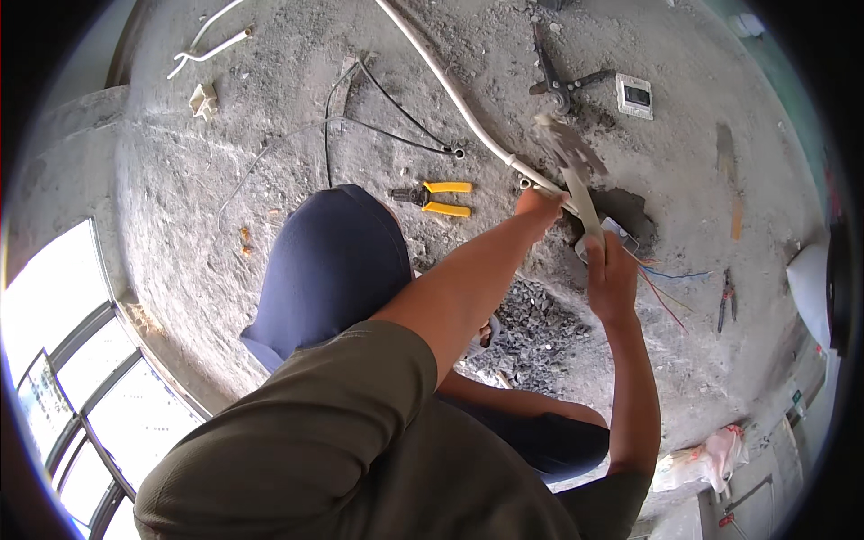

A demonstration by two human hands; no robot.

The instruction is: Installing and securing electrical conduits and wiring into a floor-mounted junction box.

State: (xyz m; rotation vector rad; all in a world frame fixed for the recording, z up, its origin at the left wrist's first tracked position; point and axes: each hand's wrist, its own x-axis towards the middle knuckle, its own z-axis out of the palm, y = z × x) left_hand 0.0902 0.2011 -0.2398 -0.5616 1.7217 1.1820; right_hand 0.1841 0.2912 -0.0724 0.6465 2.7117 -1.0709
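Note:
I squat over a rough concrete floor. My left hand is closed on the end of a long white conduit pipe that runs across the floor from the top. My right hand grips the pale handle of a trowel, whose cement-caked blade points up and away over the pipe's end. Just under both hands a grey junction box sits sunk in a dark hollow in the floor. Coloured wires trail out of it to the right.
Yellow-handled pliers lie left of my hands, and dark pliers to the right. Black cables, a white switch box, a dark long-handled tool and a rubble pile surround me. A window is at lower left.

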